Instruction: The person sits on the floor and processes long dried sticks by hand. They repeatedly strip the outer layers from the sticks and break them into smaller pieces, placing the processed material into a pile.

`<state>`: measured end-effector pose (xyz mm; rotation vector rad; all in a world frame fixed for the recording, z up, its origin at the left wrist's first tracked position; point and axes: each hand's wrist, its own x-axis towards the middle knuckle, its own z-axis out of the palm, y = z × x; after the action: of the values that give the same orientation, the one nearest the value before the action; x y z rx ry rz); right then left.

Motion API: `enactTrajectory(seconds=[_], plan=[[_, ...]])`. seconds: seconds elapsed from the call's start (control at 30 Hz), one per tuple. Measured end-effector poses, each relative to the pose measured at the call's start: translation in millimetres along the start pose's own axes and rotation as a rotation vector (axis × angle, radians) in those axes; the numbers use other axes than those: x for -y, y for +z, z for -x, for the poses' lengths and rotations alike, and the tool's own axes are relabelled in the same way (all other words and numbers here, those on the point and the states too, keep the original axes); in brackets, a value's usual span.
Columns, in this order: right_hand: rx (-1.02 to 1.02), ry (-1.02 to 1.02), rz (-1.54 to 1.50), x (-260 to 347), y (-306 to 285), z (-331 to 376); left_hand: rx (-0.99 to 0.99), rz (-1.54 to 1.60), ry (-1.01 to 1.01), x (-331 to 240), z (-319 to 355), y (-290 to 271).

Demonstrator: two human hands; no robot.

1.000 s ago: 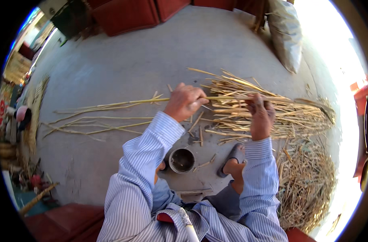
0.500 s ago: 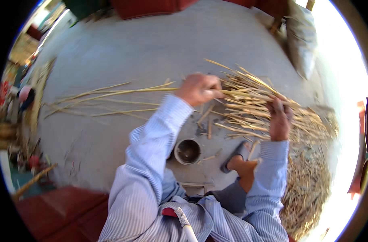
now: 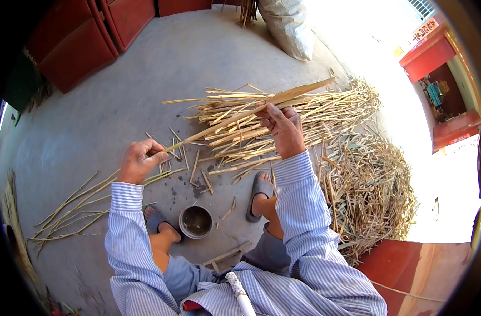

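Observation:
A long dry plant stalk (image 3: 219, 125) with a broad papery sheath slants across in front of me, its sheathed end up and to the right. My left hand (image 3: 140, 162) is closed around its thin lower end, fingers pinched. Closer to the sheathed end, my right hand (image 3: 285, 130) pinches the same stalk between thumb and fingers. Under and behind the right hand, a pile of straw-coloured stalks (image 3: 324, 113) lies on the floor. Several thin, bare stalks (image 3: 74, 210) fan out on the floor below the left hand.
Between my slippered feet stands a round bowl (image 3: 182, 225) with dark contents. A heap of dry husks (image 3: 372, 189) lies at the right, beside a red surface (image 3: 403, 268). A pale sack (image 3: 288, 26) and red furniture (image 3: 69, 47) stand far off. A cigarette (image 3: 244, 303) juts in below.
The view has swung to the right. My hands are farther apart, the left now nearer me and lower. The stalk slants up to the right, its broad sheath now plainly showing.

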<state>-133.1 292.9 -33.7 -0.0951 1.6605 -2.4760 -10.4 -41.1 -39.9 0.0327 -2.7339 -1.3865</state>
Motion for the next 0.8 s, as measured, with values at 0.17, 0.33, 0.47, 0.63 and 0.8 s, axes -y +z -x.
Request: enactTrajectory(seconds=[0.17, 0.33, 0.47, 0.63, 0.8], plan=[[0.03, 0.032, 0.023, 3, 7, 4, -0.033, 0.076, 0.019, -7, -7, 32], [-0.114, 0.07, 0.285, 5, 7, 3, -0.02, 0.103, 0.009, 2, -9, 41], [0.032, 0.183, 0.386, 6, -2, 2, -0.022, 0.299, -0.092, 7, -12, 44], [0.062, 0.204, 0.274, 6, 0, 9, 0.039, 0.188, 0.072, 7, -7, 49], [0.113, 0.118, 0.05, 12, -7, 9, 0.106, -0.001, 0.052, 5, 2, 47]])
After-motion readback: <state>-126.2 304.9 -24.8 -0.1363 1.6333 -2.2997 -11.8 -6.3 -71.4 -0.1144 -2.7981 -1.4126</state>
